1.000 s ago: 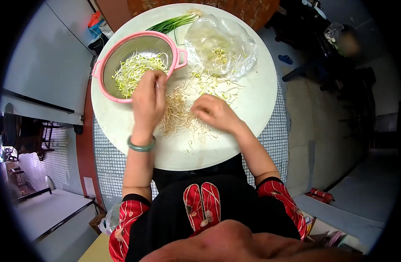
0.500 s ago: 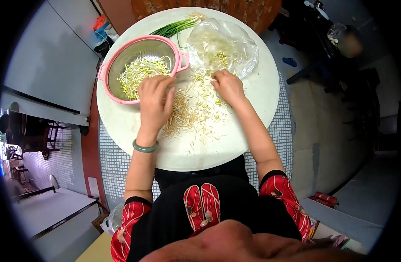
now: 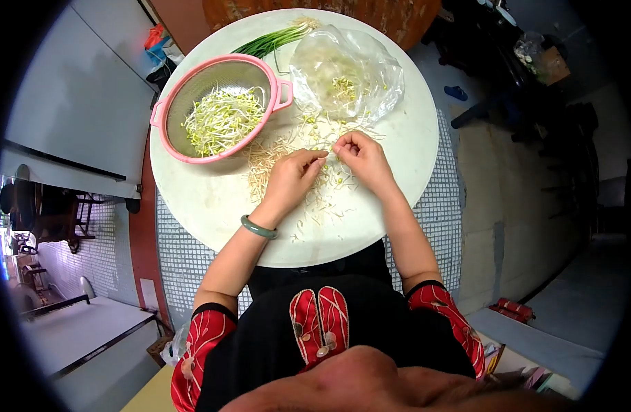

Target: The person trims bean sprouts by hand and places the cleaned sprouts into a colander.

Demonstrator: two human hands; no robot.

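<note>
Over the middle of the round table my left hand [image 3: 293, 180], with a green bangle on the wrist, is pinched closed. My right hand [image 3: 365, 162] faces it, thumb and finger pinched too. A pale bean sprout [image 3: 332, 157] spans the small gap between the fingertips; its ends are hidden. Around and below both hands lie loose sprouts and stringy root ends [image 3: 262, 165]. A pink-rimmed mesh colander [image 3: 163, 134] with bean sprouts [image 3: 222, 118] in it stands beyond my left hand. A clear plastic bag [image 3: 380, 69] with more sprouts lies beyond my right hand.
Green onions [image 3: 271, 40] lie at the far edge of the white round table [image 3: 192, 199], behind the colander. A brown wooden surface [image 3: 370, 15] adjoins the table's far side. A blue slipper [image 3: 456, 92] is on the floor at the right.
My left hand has moved right and nearer to me, away from the colander, to meet my right hand. My right hand has drawn back from the bag's edge, now holding a sprout.
</note>
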